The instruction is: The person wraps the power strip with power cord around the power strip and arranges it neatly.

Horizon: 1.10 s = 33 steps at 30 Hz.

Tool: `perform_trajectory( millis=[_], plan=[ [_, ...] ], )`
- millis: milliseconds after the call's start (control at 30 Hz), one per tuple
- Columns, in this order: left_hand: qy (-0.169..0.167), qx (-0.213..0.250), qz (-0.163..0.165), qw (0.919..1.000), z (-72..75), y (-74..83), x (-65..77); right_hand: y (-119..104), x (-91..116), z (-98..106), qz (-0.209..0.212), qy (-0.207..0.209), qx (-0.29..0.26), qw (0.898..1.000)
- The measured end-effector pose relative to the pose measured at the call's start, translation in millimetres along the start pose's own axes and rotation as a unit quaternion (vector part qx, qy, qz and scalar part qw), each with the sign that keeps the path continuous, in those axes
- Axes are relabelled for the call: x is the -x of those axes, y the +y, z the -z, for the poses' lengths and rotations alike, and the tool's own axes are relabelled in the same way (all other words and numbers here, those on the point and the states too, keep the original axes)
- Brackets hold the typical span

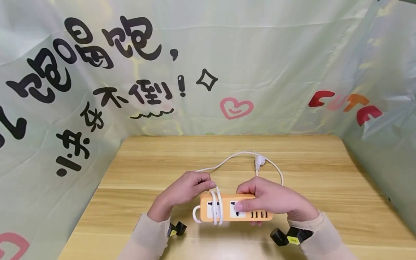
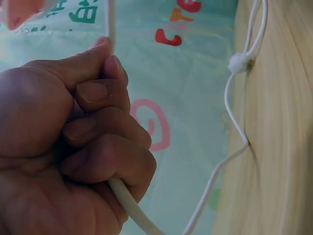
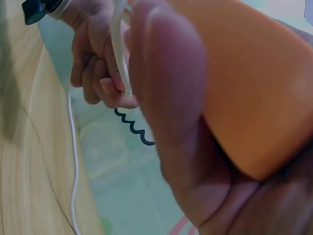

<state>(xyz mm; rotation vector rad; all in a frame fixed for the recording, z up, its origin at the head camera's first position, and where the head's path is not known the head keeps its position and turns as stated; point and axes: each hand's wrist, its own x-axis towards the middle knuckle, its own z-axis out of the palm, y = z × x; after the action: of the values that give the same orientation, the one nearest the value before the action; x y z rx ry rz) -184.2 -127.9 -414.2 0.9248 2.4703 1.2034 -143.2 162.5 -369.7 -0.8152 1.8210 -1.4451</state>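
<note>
A person's left hand [image 1: 186, 187] pinches a white cord [image 1: 221, 211], fingers curled around it, while the right hand [image 1: 273, 196] grips the right end of an orange power strip [image 1: 226, 213], thumb on its socket face. The strip is held above the wooden table [image 1: 146, 159], cord looped around its left half; beyond the right hand lies the plug [image 1: 260, 161], before a pale printed backdrop [image 1: 276, 57].

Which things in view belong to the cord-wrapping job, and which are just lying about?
Job:
orange power strip, in the right hand
white power cord, looped round the strip, gripped by the left hand
white plug on the cord

Just surroundings:
wooden table
printed fabric backdrop
black wrist cameras
</note>
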Motion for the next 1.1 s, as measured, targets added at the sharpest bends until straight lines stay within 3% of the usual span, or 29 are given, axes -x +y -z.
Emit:
perform_trajectory(
  millis=[133,267,367,533,733,900,1100],
  plan=[
    [0.005,-0.003,0.003,1.0,1.0,4.4,1.6,-1,-3,-4,-0.004,0.024,0.101,0.995],
    [0.015,-0.003,0.005,0.9999,1.1,11.8,3.4,2,-7,-8,-0.004,0.051,0.198,0.979],
    [0.022,-0.003,0.015,0.9996,0.6,17.7,4.7,4,-10,-11,-0.023,0.066,0.233,0.97],
    [0.036,-0.001,0.039,0.9986,-0.3,26.1,6.9,7,-12,-13,-0.051,0.091,0.254,0.961],
    [0.057,-0.014,0.043,0.9974,-2.3,37.9,9.4,7,-13,-15,-0.075,0.117,0.257,0.956],
    [0.087,-0.027,0.045,0.9948,-5.9,45.5,11.3,4,-16,-17,-0.091,0.174,0.302,0.933],
    [0.132,-0.029,0.039,0.99,-5.3,59.5,15.8,-3,-19,-20,-0.108,0.251,0.307,0.912]
  ],
)
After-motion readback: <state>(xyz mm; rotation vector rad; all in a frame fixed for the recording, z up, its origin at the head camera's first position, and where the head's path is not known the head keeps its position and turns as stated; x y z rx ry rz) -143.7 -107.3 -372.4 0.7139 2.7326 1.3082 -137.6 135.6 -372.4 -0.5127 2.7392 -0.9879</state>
